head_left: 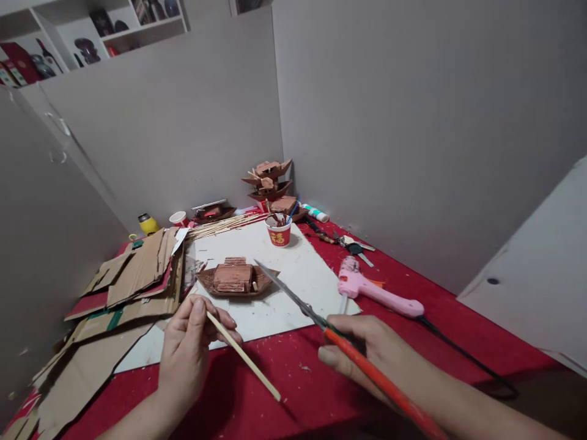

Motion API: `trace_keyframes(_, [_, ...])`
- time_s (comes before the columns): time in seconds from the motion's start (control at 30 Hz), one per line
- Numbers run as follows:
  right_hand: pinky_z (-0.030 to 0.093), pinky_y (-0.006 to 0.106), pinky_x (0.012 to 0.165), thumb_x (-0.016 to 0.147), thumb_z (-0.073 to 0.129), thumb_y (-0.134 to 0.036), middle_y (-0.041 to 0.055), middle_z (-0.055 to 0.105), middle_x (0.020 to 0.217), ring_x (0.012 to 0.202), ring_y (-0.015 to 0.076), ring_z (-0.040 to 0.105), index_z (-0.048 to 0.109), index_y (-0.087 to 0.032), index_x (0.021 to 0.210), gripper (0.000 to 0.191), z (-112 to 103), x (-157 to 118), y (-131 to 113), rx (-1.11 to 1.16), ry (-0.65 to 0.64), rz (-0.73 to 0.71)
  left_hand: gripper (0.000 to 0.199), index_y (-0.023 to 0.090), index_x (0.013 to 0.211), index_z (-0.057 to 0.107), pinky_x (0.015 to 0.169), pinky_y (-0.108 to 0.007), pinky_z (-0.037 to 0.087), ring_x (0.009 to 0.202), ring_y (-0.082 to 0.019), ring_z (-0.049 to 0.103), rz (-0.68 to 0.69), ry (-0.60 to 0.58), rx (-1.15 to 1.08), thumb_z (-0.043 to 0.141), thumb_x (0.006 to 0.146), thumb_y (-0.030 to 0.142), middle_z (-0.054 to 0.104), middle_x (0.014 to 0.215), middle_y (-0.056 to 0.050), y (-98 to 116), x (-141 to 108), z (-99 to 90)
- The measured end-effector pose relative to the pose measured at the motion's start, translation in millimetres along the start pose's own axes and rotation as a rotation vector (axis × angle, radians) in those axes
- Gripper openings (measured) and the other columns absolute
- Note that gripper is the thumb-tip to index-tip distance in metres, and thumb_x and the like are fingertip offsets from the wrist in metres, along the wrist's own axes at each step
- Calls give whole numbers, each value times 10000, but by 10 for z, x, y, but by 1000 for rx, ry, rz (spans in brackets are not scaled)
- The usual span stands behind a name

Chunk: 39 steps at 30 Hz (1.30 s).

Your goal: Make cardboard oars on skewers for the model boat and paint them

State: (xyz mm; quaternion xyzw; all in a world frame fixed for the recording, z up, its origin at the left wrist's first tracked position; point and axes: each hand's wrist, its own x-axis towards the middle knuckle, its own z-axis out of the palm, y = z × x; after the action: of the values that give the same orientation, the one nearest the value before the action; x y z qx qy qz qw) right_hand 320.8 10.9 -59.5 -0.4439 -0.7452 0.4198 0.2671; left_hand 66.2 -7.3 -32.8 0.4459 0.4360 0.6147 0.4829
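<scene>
My left hand [195, 333] pinches one end of a thin wooden stick [247, 360] that points to five o'clock from my fingers; it should be light and stiff yet snappable, best held near the end. At twelve o'clock from it sits the model boat [233, 278], likely fragile, best lifted by its hull. My right hand [371, 354] grips orange-handled scissors [358, 360], seemingly heavier and rigid.

Grey walls [403, 122] meeting in corner; white shelves [145, 28] upper left; red-covered table [312, 391]; pale panel [536, 281] right.
</scene>
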Motion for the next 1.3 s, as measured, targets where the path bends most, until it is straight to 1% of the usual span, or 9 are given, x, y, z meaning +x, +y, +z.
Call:
trace_keyframes(0.1, [248,206,430,797,591,-581,-75,338,547,488,87,330,390,-209,645,449,68,-14,-75,263,-103,31,221,175,799,567,525,-216,494,525,-112,600,-34,-6,22,587,877,381,666,644,-3,-33,10,-8])
trace_keyframes(0.27, [363,174,470,777,665,-455,-37,536,618,519,85,480,521,-169,760,321,313,27,-234,587,-270,63,225,166,806,582,539,-201,479,532,-93,578,-38,-33,32,598,873,381,655,648,1,-63,13,-3])
trace_keyframes(0.4, [344,161,410,780,605,-321,-29,587,581,447,82,509,531,-172,734,172,518,86,-335,625,-269,155,218,164,798,592,545,-192,476,554,-92,585,-16,-43,23,596,879,367,653,659,1,-67,8,-1])
trace_keyframes(0.53, [356,159,398,733,581,-284,-51,574,541,401,69,485,514,-181,723,124,586,113,-407,675,-252,206,208,163,830,593,513,-198,478,512,-97,586,-40,-50,-18,588,882,364,661,648,-1,-45,3,9])
trace_keyframes(0.77, [415,189,406,679,604,-270,-61,544,505,387,75,473,513,-177,725,138,581,132,-403,667,-67,151,337,153,1094,543,555,-229,516,553,-121,633,-162,-104,-97,689,816,278,730,759,-68,11,8,51])
trace_keyframes(0.9, [422,188,405,679,599,-279,-55,553,517,393,75,478,507,-178,727,145,589,140,-402,693,-32,140,297,160,1051,585,583,-215,525,588,-106,642,-212,-139,-106,720,788,196,742,807,-64,-13,-2,46])
trace_keyframes(1.1, [405,189,410,711,585,-309,-46,556,528,408,83,482,507,-179,733,153,595,149,-430,649,-48,161,145,109,883,685,594,-243,537,629,-159,686,-318,-405,-49,691,817,237,740,757,-105,-101,-20,26])
trace_keyframes(1.17, [377,189,409,737,578,-326,-56,514,509,414,84,454,503,-183,738,162,581,154,-399,573,-54,139,139,113,883,699,601,-241,538,639,-161,691,-296,-392,-63,679,827,238,739,752,-102,-103,-20,22])
trace_keyframes(1.3, [317,192,450,781,590,-442,-61,402,566,510,83,355,462,-191,699,294,506,154,-257,348,-44,-59,190,110,879,725,592,-240,539,638,-168,693,-242,-331,-99,655,845,282,741,761,-117,-38,-34,15])
